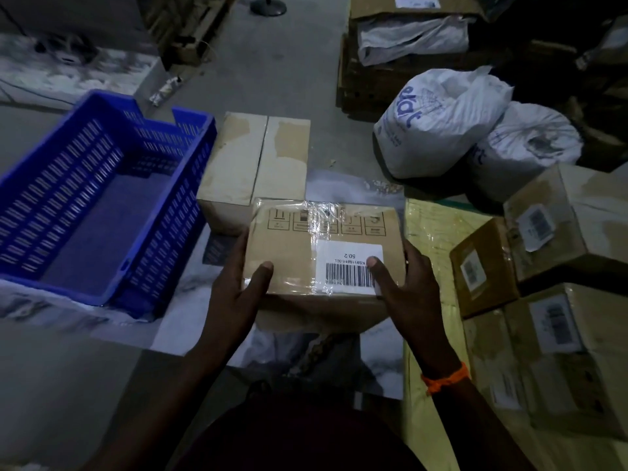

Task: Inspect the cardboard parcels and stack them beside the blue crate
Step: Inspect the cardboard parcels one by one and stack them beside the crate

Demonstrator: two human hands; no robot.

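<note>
I hold a taped cardboard parcel (306,253) with a white barcode label in front of me, above the floor. My left hand (238,294) grips its left side with the thumb on top. My right hand (404,290) grips its right side, its thumb lying on the label. A larger cardboard parcel (255,158) lies on the floor just beyond, right next to the blue crate (102,205). The perforated plastic crate stands at the left with nothing in it.
Several more cardboard parcels (550,273) are piled at the right on a yellow sheet (431,232). Two white sacks (438,124) lie behind them, and open cartons (407,35) stand at the back. Printed sheets (190,311) cover the concrete floor.
</note>
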